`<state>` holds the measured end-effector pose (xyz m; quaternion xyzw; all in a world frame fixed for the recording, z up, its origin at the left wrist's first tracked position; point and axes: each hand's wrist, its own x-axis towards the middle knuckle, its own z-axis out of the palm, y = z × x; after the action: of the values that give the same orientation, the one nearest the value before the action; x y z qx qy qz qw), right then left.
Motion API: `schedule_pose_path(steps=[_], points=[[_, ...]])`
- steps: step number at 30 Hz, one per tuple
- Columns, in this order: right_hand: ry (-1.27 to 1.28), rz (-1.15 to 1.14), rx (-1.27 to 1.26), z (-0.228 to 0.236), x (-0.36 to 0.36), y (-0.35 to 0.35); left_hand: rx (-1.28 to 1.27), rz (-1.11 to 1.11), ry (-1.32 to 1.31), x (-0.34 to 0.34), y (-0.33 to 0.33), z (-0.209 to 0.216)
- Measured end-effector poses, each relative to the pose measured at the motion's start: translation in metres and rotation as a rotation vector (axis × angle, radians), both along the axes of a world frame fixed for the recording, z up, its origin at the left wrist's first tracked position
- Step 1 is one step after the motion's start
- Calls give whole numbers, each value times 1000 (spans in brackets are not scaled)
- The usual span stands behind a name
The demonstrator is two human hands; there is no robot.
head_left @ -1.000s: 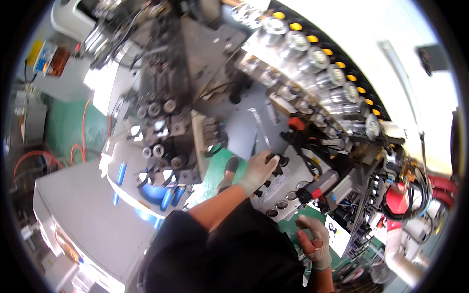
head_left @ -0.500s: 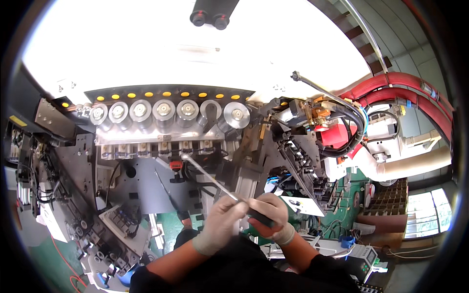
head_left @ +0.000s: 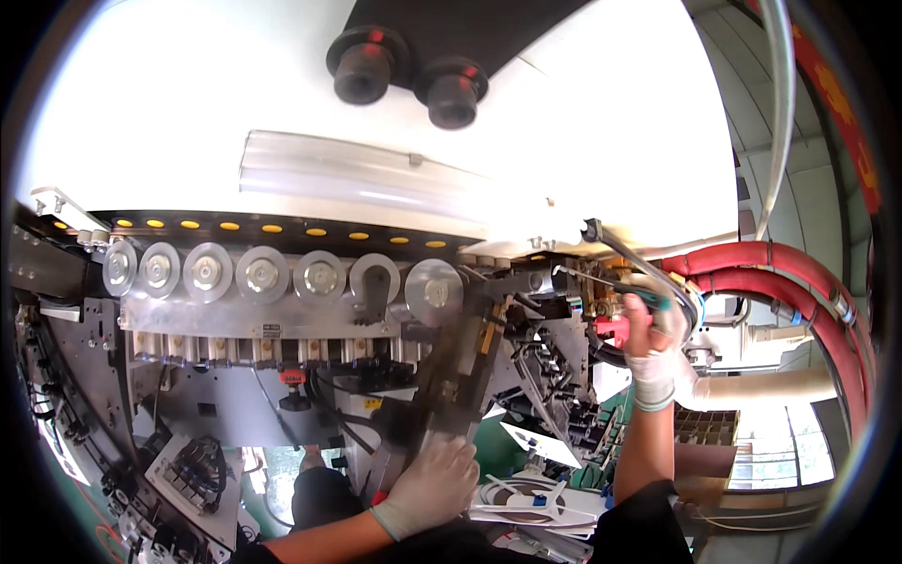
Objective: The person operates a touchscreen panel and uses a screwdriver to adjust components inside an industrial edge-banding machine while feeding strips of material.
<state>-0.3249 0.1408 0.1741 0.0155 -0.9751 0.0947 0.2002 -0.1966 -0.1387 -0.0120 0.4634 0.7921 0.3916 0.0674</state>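
My right hand (head_left: 650,329), in a whitish glove, is raised at the right beside the cables and red hoses. It is closed around a tool with a long thin metal shaft (head_left: 587,277) and a dark handle. The shaft points left toward the machine; most of the handle is hidden by the fingers. My left hand (head_left: 432,489), also gloved, is low in the middle against the lower end of the machine's slanted metal rail (head_left: 437,376). Its fingers are curled together, and what lies under them is hidden.
Several metal rollers (head_left: 319,275) stand in a row on a block along the white panel (head_left: 169,103). A black bracket with two round knobs (head_left: 451,94) hangs above. Red hoses (head_left: 752,254) curve at the right. A red-topped fitting (head_left: 293,378) sits under the roller block.
My hands were together on the tool in front of me. My right hand has carried it up and right; my left has let go and lowered to the rail. The view has shifted nearer the panel.
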Motion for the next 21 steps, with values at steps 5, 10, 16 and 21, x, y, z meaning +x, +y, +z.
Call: schedule_pose_path(steps=[5,10,16,21], points=[[-132,146,226,-33,-53,-6,74,79,76,0,2,-13],[-142,189,419,-54,-70,8,94,71,39,1,3,-15],[-170,176,616,-61,-83,-5,105,126,112,-1,4,-17],[-230,103,555,-59,-83,-21,80,116,92,7,4,-23]])
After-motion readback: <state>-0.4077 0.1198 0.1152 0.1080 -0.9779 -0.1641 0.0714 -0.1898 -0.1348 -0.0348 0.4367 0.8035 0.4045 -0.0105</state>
